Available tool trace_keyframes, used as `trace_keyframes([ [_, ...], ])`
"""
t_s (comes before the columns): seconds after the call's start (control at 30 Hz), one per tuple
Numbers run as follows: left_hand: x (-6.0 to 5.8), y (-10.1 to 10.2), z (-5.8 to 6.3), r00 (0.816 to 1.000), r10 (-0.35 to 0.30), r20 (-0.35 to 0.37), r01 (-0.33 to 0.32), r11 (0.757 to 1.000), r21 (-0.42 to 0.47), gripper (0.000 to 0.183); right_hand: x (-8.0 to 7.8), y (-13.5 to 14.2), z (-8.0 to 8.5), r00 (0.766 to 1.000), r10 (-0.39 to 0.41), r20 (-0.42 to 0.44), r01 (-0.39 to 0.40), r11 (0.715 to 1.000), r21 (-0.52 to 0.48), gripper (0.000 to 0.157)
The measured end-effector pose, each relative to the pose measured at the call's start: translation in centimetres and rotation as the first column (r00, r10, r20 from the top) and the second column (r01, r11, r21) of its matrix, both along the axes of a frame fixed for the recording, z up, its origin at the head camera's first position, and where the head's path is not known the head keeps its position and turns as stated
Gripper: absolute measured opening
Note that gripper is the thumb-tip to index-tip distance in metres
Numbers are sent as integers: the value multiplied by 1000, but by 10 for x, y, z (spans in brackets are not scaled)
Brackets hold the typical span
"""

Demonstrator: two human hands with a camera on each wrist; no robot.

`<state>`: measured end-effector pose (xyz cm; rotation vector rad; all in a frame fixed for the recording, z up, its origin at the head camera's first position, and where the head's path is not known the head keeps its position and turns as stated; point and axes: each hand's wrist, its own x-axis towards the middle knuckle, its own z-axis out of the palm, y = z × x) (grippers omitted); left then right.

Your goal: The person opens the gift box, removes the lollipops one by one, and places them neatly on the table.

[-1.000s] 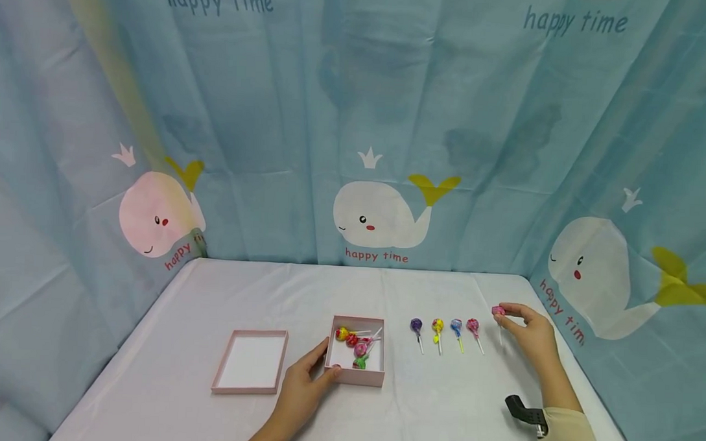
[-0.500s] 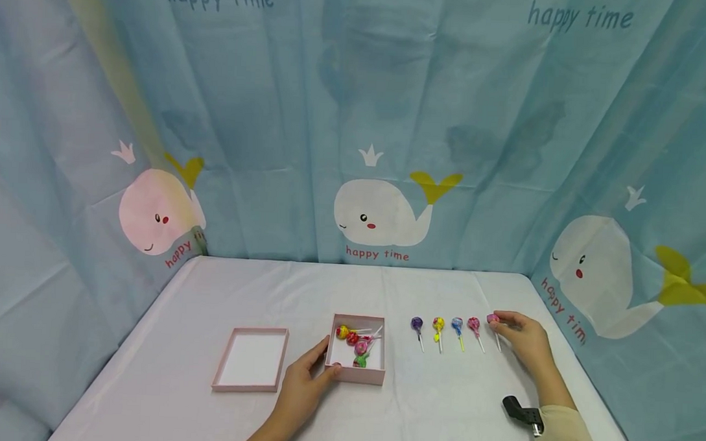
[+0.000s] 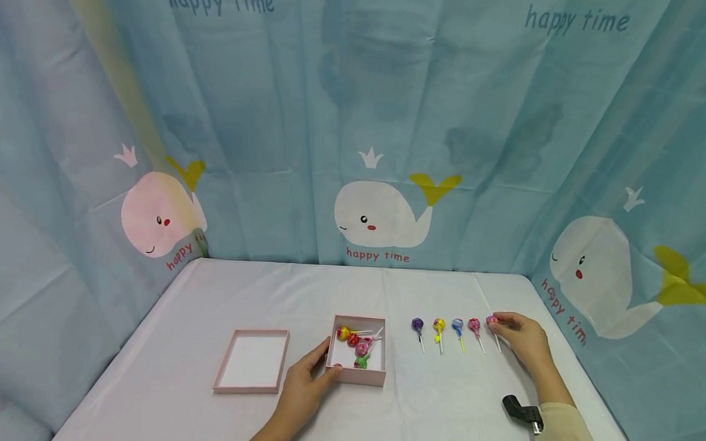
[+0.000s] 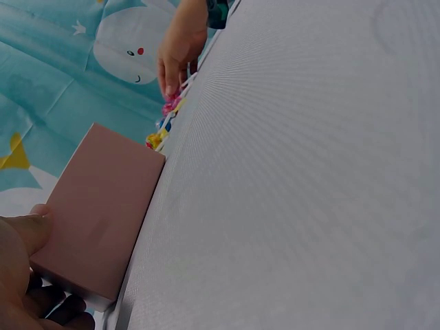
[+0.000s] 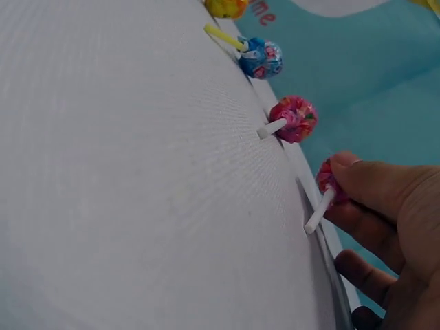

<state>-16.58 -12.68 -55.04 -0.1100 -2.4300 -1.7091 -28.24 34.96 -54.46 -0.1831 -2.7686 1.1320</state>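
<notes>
Pinching pink lollipop, now lower, with right hand, gripping box with left hand

The square, pale pink box has a white bottom. Rightmost, the round, pink-wrapped lollipop has a white stick; the round, blue-wrapped lollipop, a yellow stick. The light blue fabric curtain carries white whales.

Left arm forward, left fingers gripping, right arm outstretched, right fingers pinching
</notes>
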Motion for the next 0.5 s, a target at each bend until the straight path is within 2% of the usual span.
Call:
trace_keyframes([
  [0.13, 0, 0, 1, 1000, 4, 29, -4, 1000, 15, 67, -1, -1, 0, 1000, -26, 6, 26, 1000, 12, 56],
  [0.33, 1, 0, 2, 1000, -6, 14, 6, 1000, 10, 67, -2, -3, -3, 999, -45, -12, 46, 998, 40, 53],
  [0.5, 1, 0, 1, 1000, -7, 30, 7, 1000, 11, 68, -4, -4, -6, 998, -60, -34, 62, 997, 51, 54],
])
